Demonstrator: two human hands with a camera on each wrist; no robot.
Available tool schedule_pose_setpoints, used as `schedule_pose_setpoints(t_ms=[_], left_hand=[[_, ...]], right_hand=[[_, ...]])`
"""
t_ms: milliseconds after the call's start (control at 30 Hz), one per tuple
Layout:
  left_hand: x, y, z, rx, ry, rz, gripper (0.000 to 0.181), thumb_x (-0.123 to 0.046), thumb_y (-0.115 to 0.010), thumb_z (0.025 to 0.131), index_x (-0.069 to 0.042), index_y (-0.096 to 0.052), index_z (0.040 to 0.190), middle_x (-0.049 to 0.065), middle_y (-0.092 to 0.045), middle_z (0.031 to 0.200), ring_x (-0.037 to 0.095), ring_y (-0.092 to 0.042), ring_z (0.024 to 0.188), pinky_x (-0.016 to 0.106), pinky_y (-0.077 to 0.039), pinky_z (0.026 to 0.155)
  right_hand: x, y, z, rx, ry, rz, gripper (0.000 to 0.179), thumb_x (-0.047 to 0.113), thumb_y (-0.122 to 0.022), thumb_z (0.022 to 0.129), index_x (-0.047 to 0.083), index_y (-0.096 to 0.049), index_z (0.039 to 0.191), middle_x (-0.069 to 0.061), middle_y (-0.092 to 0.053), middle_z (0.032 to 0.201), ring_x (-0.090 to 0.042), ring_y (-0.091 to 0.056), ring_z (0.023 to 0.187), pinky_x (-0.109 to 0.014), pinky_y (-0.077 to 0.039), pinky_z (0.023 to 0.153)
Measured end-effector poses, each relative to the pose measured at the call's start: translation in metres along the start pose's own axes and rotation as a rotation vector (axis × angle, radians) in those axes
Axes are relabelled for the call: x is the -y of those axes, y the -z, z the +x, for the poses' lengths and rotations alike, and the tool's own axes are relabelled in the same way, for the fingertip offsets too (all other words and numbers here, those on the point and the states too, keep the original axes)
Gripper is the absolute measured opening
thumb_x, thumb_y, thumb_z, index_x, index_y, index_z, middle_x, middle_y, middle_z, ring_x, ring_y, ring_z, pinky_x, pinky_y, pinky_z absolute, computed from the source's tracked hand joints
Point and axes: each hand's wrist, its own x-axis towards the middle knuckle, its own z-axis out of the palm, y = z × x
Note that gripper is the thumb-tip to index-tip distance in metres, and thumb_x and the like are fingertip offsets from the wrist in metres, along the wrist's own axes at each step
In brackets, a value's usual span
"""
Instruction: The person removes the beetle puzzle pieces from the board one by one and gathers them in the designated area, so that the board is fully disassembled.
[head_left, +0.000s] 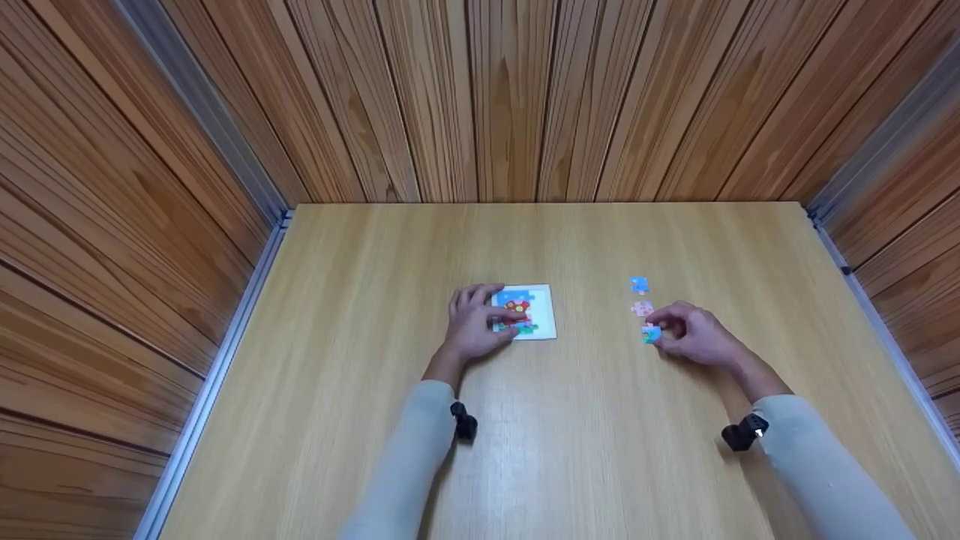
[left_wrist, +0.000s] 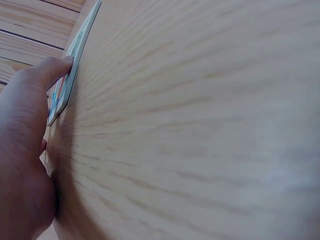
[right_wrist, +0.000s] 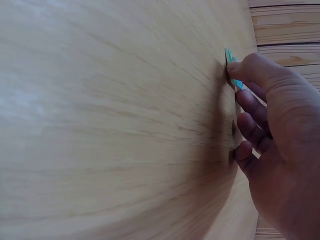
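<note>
A square white puzzle board (head_left: 544, 315) lies on the table, its picture partly filled with blue, red and green pieces. My left hand (head_left: 474, 324) rests over the board's left side with fingers spread, hiding part of the picture. In the left wrist view the thumb (left_wrist: 52, 70) lies against the board's edge. To the right, my right hand (head_left: 697, 334) pinches a blue and green puzzle piece (head_left: 651, 334) between thumb and finger. The right wrist view shows that piece (right_wrist: 234, 75) tilted at the thumb tip, close to the tabletop, with the other fingers curled beneath.
Beyond the right hand, a pink puzzle piece (head_left: 641, 308) and a blue puzzle piece (head_left: 639, 284) lie in a rough column. The wooden table (head_left: 375, 262) meets plank walls (head_left: 510, 105) at the back and sides, with metal rails (head_left: 217, 375) along its side edges.
</note>
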Motion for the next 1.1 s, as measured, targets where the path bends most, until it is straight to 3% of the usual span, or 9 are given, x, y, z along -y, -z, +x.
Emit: schedule_pose_setpoints(t_ms=[767,1100], left_hand=[[-0.002,-0.002,0.000,-0.015,0.000,-0.019,0.030,-0.042,-0.080,0.101,-0.034,-0.086,0.129,0.004,-0.046,0.178,0.038,-0.027,0.168,0.068,-0.004,0.142],[-0.003,-0.001,0.000,-0.009,0.014,-0.003,0.030,-0.040,-0.080,0.101,-0.034,-0.086,0.130,0.003,-0.046,0.179,0.038,-0.026,0.169,0.068,-0.003,0.142]], right_hand=[[0.002,0.000,-0.001,-0.011,0.021,-0.008,0.040,0.006,-0.086,0.095,-0.002,-0.076,0.132,-0.017,-0.070,0.115,-0.011,-0.053,0.096,-0.018,-0.044,0.080],[0.017,0.004,0.005,0.011,0.001,0.002,0.043,0.008,-0.085,0.098,0.000,-0.072,0.138,-0.021,-0.067,0.125,-0.023,-0.057,0.107,-0.016,-0.046,0.084]])
